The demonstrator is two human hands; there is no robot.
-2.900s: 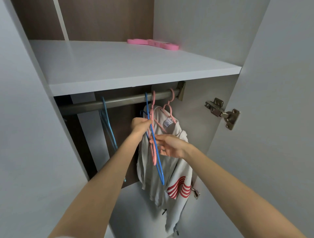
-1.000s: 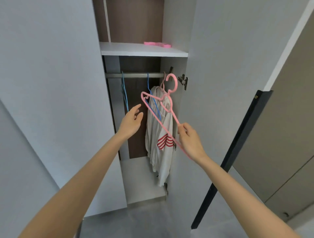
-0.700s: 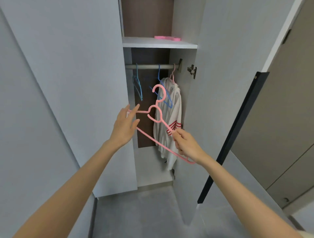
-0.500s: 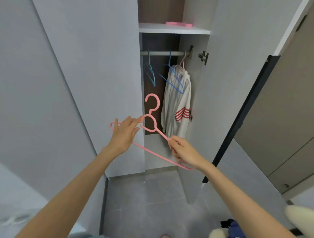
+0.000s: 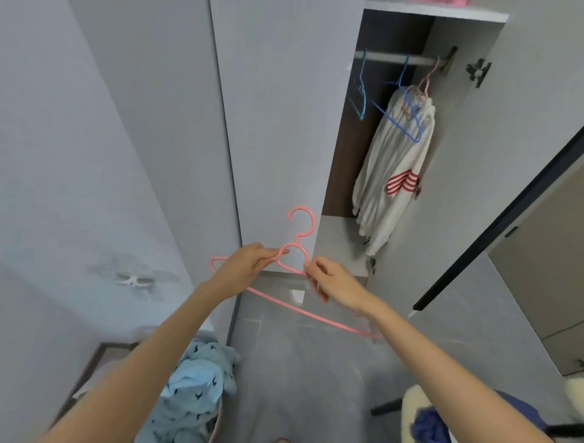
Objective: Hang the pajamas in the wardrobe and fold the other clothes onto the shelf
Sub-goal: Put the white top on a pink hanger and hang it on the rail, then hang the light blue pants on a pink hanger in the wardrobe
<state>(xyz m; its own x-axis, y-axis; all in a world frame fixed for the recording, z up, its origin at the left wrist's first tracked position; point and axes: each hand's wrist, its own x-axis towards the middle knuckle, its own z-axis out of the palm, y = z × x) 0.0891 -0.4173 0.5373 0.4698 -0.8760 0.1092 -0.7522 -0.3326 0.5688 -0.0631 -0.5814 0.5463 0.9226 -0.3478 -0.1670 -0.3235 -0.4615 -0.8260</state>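
Observation:
I hold a pink plastic hanger (image 5: 301, 232) in front of the wardrobe, hook pointing up. My left hand (image 5: 245, 268) pinches its left shoulder next to the neck loop. My right hand (image 5: 331, 281) pinches the right side of the loop. A light blue patterned garment (image 5: 197, 389) lies crumpled in a basket at the lower left. In the open wardrobe a white garment with red stripes (image 5: 392, 170) hangs from the rail (image 5: 396, 58). Two blue hangers (image 5: 401, 107) also hang on that rail without clothes.
The left wardrobe door (image 5: 278, 126) is shut and the right door (image 5: 493, 158) stands open. A pink item (image 5: 442, 2) lies on the top shelf. A dark door edge (image 5: 493, 227) slants at the right. Dark blue and cream fabric (image 5: 433, 423) sits at the lower right.
I have stepped back from the wardrobe and looked down. The pink hanger came down with me. My right hand slid up from the hanger's arm to the neck loop; the left hand now pinches it.

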